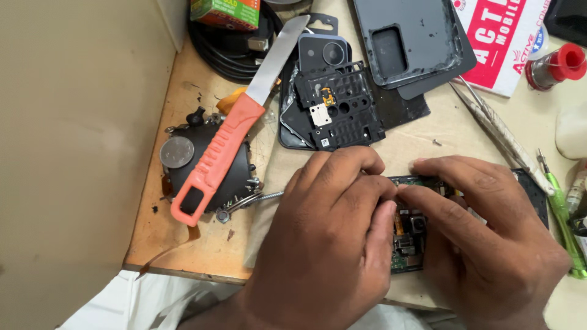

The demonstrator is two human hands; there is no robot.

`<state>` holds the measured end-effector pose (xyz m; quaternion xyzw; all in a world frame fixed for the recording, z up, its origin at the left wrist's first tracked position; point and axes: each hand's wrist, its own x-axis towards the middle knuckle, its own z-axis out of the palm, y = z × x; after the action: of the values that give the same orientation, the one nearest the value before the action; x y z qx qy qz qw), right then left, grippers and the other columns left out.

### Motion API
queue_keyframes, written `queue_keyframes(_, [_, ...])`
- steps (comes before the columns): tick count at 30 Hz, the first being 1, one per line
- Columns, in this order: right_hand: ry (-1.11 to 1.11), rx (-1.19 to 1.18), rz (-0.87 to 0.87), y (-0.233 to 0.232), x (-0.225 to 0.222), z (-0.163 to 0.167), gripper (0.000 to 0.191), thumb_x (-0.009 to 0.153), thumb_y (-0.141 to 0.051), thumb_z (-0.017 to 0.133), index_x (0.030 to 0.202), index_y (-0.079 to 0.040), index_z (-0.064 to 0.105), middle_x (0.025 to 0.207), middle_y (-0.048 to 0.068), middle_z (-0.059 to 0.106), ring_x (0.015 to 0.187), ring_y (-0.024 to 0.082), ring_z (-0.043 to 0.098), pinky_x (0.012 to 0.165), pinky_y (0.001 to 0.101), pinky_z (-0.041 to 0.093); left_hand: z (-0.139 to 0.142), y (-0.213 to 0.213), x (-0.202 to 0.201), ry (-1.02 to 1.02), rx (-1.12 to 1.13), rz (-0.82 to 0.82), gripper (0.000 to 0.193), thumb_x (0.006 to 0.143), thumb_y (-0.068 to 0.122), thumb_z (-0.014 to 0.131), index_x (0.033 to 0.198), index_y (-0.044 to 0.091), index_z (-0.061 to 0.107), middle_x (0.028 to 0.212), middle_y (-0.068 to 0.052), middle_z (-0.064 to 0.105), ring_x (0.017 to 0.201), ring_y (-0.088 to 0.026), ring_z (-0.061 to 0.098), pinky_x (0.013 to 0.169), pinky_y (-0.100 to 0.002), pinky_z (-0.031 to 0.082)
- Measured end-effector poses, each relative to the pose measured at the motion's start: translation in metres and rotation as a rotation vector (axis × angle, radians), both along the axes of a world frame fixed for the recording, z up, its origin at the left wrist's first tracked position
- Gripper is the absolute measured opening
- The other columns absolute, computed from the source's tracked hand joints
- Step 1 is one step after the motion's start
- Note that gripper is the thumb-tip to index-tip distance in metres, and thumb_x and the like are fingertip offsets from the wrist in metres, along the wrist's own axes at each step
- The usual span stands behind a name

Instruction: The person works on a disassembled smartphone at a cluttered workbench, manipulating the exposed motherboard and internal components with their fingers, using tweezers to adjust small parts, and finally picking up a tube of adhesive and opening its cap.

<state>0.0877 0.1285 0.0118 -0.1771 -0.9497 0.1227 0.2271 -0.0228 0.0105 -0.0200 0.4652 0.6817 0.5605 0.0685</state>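
Observation:
An opened phone (411, 235) lies on the bench with its circuit board and camera parts exposed. My left hand (327, 238) rests over its left side, fingers curled, with the fingertips pinched at the phone's top edge. My right hand (483, 229) covers the phone's right side, and its thumb and forefinger meet the left fingertips over the board. Whether either hand pinches a small part is hidden by the fingers.
A knife with an orange handle (217, 156) lies across a round black magnetic dish (183, 177) holding screws. Behind are a black inner phone frame (339, 107), a dark back cover (409, 40), black cables (226, 52), tweezers (498, 131), a green screwdriver (562, 214) and a red-capped bottle (553, 66).

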Motion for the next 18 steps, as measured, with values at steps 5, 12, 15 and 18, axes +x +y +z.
queue_keyframes(5, [-0.047, 0.072, -0.026, -0.0021, 0.0000, 0.0009, 0.030, 0.075, 0.013, 0.070, 0.099, -0.003, 0.077, 0.109, 0.017, 0.072, 0.104, 0.032, 0.072, 0.086, 0.0381, 0.058, -0.0078, -0.0023, 0.0029, -0.017, 0.013, 0.002, 0.013, 0.095, 0.002, 0.071, 0.101, 0.000, 0.060, 0.115, -0.014, 0.059, 0.108, -0.029, 0.062, 0.097, -0.038, 0.051])
queue_keyframes(12, [-0.022, 0.029, -0.012, -0.0011, -0.0020, -0.0009, 0.035, 0.074, 0.015, 0.066, 0.102, -0.002, 0.076, 0.113, 0.016, 0.072, 0.108, 0.029, 0.073, 0.094, 0.0367, 0.059, -0.0085, -0.0031, 0.0030, -0.045, 0.023, 0.003, 0.015, 0.094, 0.002, 0.072, 0.099, 0.000, 0.058, 0.116, -0.015, 0.057, 0.108, -0.030, 0.062, 0.097, -0.039, 0.051])
queue_keyframes(15, [-0.011, -0.012, -0.008, -0.0015, -0.0023, -0.0009, 0.034, 0.070, 0.015, 0.066, 0.099, -0.001, 0.076, 0.109, 0.017, 0.072, 0.107, 0.032, 0.072, 0.094, 0.0396, 0.058, -0.0050, -0.0024, 0.0010, -0.045, 0.019, 0.002, 0.015, 0.094, 0.002, 0.072, 0.099, 0.000, 0.058, 0.116, -0.015, 0.057, 0.108, -0.030, 0.061, 0.097, -0.040, 0.051])
queue_keyframes(18, [-0.011, -0.001, -0.015, -0.0022, -0.0026, -0.0012, 0.034, 0.073, 0.016, 0.065, 0.100, -0.002, 0.076, 0.111, 0.017, 0.072, 0.109, 0.031, 0.072, 0.095, 0.0388, 0.058, -0.0003, -0.0009, -0.0017, -0.046, 0.042, -0.003, 0.016, 0.087, -0.001, 0.071, 0.096, -0.002, 0.058, 0.112, -0.018, 0.056, 0.104, -0.034, 0.061, 0.093, -0.043, 0.050])
